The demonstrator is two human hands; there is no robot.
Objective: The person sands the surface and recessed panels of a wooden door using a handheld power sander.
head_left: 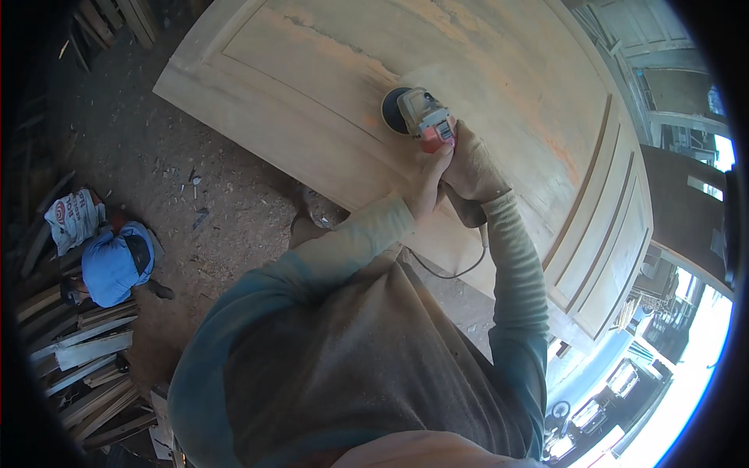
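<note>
I am gripping the sander (425, 117) with both hands: my left hand (431, 175) is wrapped around its rear handle from the left, my right hand (473, 168) is clamped over the same handle from the right, fingers closed tight. Its dark disc is pressing flat on the door (312, 70), near the middle of the big upper panel. The cord (452, 269) is trailing down from under my wrists, across the door's near edge.

Judging by the wood, I am partway through: the stretch around the disc and toward me is looking pale and even, while orange-brown streaks are showing beyond the sander and off to the right, by the grooved frame, so those are left.

The door is lying flat and dusty. To my left, the dirt floor (195, 195) is carrying chips, a blue bag (113, 265) and stacked planks (90, 359). Farther off to the right, more doors (671, 86) are leaning by a bright opening.
</note>
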